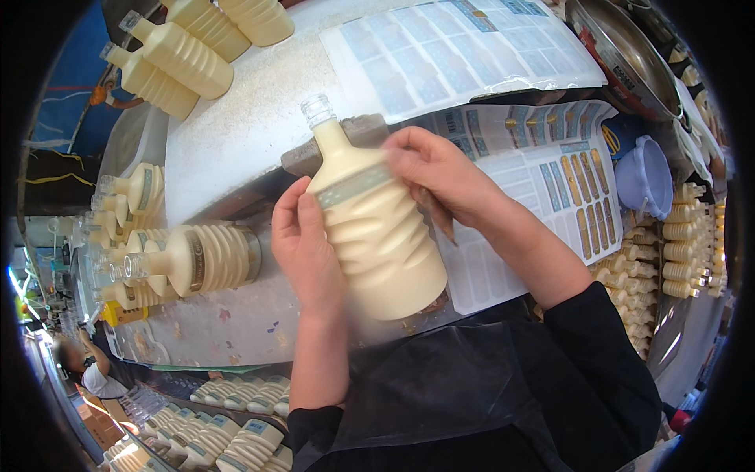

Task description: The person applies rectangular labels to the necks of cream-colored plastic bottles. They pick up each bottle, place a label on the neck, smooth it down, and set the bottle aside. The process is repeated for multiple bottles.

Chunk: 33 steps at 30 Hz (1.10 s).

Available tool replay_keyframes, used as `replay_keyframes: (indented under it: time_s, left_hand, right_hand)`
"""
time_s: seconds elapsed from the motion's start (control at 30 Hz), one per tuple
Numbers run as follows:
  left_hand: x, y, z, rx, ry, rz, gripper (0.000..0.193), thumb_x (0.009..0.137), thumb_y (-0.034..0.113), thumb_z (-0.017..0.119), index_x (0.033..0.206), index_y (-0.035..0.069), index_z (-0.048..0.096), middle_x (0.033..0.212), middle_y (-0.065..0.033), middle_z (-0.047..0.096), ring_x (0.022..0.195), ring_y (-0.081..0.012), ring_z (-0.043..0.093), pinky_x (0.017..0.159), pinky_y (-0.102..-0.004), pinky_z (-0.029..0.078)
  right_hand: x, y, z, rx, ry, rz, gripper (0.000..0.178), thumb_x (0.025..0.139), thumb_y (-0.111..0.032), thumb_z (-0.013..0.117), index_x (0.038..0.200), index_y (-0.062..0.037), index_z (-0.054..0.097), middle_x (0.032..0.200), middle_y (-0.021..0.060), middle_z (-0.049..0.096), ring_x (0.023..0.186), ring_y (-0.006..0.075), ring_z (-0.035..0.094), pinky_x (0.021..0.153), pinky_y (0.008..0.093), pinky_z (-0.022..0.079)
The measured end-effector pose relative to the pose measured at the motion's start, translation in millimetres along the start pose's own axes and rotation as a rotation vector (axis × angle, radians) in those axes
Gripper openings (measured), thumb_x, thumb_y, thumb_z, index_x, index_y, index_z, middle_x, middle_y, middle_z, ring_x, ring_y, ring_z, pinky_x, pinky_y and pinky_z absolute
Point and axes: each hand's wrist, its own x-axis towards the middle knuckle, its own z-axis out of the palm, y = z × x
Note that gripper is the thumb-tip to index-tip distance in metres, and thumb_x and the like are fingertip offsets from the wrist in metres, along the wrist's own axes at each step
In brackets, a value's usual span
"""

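A cream-coloured, rippled bottle (381,252) with a clear threaded neck leans back on a grey block (366,132), its base toward me. Around its shoulder lies a grey-green label strip (355,187). My left hand (305,240) is closed at the strip's left end, thumb and forefinger pinched against the bottle's side. At the strip's other end, my right hand (436,169) pinches with its fingertips, which are slightly blurred. Below the right palm hangs a brown pointed piece (437,214), tucked under the lower fingers; its kind I cannot make out.
Label sheets (440,63) cover the far right of the table, with more sheets (523,228) beside my right arm. Finished-looking bottles (208,259) lie at the left; others (177,59) stand far left. A lavender bucket (643,177) and metal basin (625,51) are at right.
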Motion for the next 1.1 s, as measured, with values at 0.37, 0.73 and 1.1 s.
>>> replay_keyframes:
  time_s: [0.37,0.73,1.1]
  left_hand:
    - [-4,1,2,-0.007,-0.027,-0.058,0.034,0.109,0.015,0.045,0.137,-0.003,0.053,0.128,-0.0137,0.062,0.116,-0.0186,0.06,0.104,-0.0342,0.048]
    - [-7,-4,-4,-0.09,-0.008,-0.055,0.042,0.11,0.018,0.033,0.143,-0.006,0.046,0.137,-0.0217,0.06,0.124,-0.0305,0.063,0.108,-0.0442,0.051]
    - [-12,-6,-9,-0.195,-0.038,-0.002,0.04,0.11,0.014,0.037,0.141,-0.007,0.049,0.133,-0.0227,0.064,0.121,-0.0305,0.065,0.106,-0.0446,0.053]
  right_hand:
    - [-11,4,2,-0.043,0.03,-0.026,0.038,0.106,-0.019,0.054,0.134,0.0036,0.066,0.089,0.0009,0.069,0.076,0.0034,0.062,0.066,0.0197,0.051]
    - [-28,-5,9,-0.294,0.053,-0.234,0.033,0.103,-0.012,0.055,0.131,0.0026,0.068,0.115,0.0088,0.069,0.103,0.0124,0.064,0.09,0.0268,0.051]
    - [-37,-10,7,-0.297,0.02,-0.241,0.035,0.104,-0.014,0.056,0.134,0.0015,0.066,0.117,0.0079,0.066,0.102,0.0121,0.061,0.089,0.0261,0.049]
